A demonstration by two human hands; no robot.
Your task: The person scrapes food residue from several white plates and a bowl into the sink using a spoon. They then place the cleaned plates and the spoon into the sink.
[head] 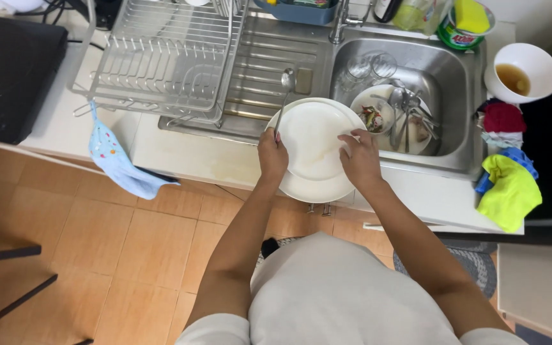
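Two hands hold white plates over the counter's front edge, beside the sink.

Head view: the left hand (272, 155) has its grip closed on a spoon (284, 96) and the stacked white plates (314, 150); the right hand (360, 160) grips the plates' right rim. The sink (461, 89) holds dirty dishes. The plates overhang the floor, so a wet grip could likely drop them.
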